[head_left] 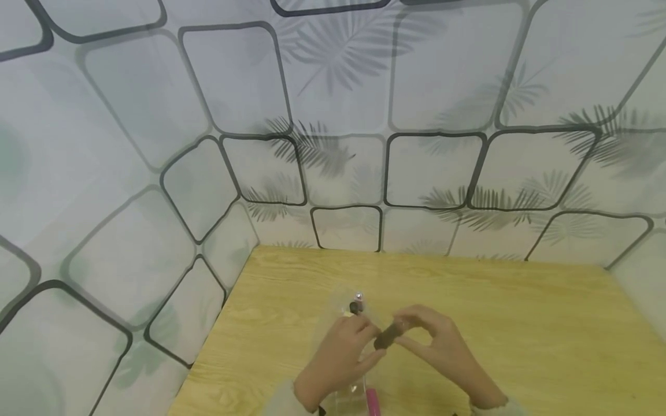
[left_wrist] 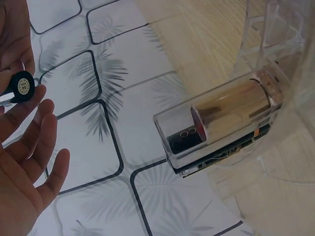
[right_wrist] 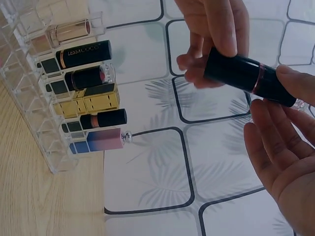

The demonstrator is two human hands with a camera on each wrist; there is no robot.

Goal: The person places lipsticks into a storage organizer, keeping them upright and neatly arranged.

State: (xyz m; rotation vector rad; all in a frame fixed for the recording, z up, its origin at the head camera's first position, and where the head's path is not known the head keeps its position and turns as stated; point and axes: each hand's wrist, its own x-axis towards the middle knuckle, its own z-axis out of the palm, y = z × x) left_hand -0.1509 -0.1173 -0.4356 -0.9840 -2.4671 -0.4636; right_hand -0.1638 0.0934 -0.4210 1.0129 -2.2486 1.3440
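Both hands hold one black lipstick tube (right_wrist: 236,76) with a thin shiny band round its middle. My left hand (head_left: 338,352) pinches one end with thumb and fingers. My right hand (head_left: 444,349) grips the opposite end, where a small clear tip shows. In the left wrist view, a round label sits on the end face of the tube (left_wrist: 23,84). The tube is held tilted, close above a clear lipstick holder (right_wrist: 61,164). Several lipsticks stand in that holder, among them a gold one (right_wrist: 88,100) and a blue-to-pink one (right_wrist: 101,141).
A wood-grain table (head_left: 520,323) lies beneath the hands, with patterned wall covering (head_left: 437,167) behind it and at the left. Near the table's front, a pink tube (head_left: 373,401) stands by the holder. A clear-capped gold lipstick (left_wrist: 236,108) shows close up in the left wrist view.
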